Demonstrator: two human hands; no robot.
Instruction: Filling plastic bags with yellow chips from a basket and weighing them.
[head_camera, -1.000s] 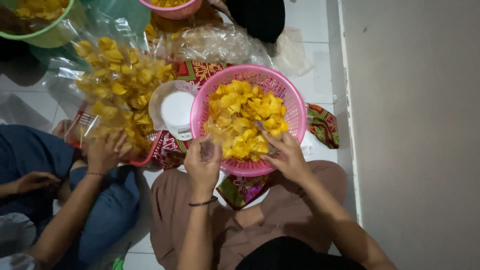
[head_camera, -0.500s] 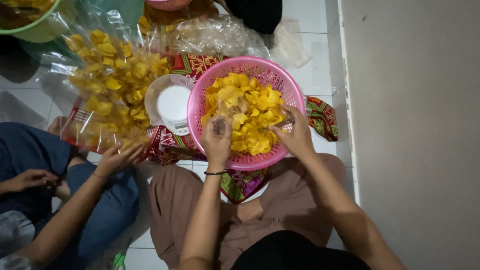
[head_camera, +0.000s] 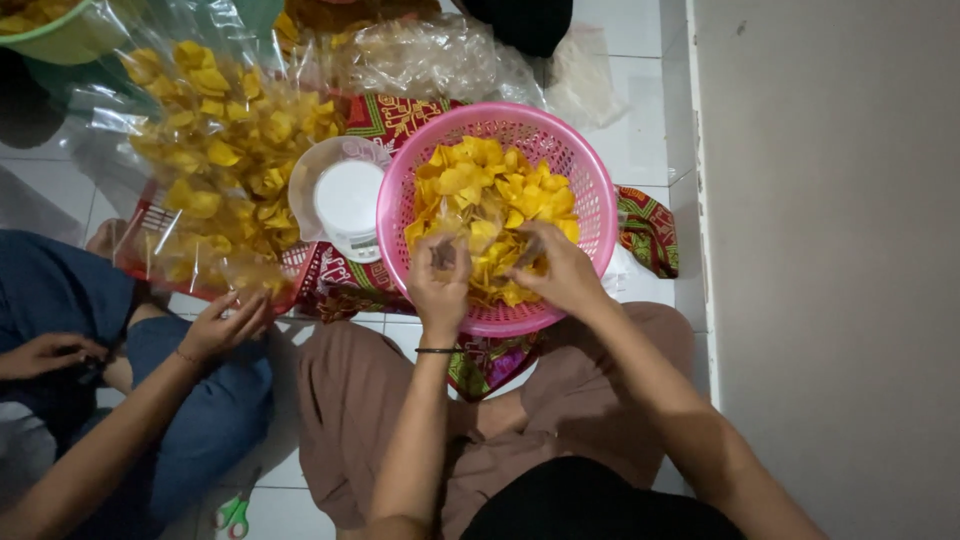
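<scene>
A pink plastic basket (head_camera: 590, 170) full of yellow chips (head_camera: 490, 180) stands on the floor in front of my knees. Both my hands are inside its near half. My left hand (head_camera: 440, 285) has its fingers curled, pinching what looks like a small clear bag (head_camera: 472, 238) that lies on the chips. My right hand (head_camera: 558, 272) is close beside it, fingers closed down into the chips at the bag's edge. A dark band circles my left wrist.
A white scale under a clear bowl (head_camera: 345, 195) stands left of the basket. A big clear bag of chips (head_camera: 215, 150) lies further left, with a co-worker's hand (head_camera: 225, 325) at its near end. Patterned cloth (head_camera: 400, 115), green basin (head_camera: 60, 35), green-handled scissors (head_camera: 232, 515), wall (head_camera: 830, 250) at right.
My hands moved from the basket's near rim into the chips and drew close together. The co-worker's hand slid down off the big bag toward its near end.
</scene>
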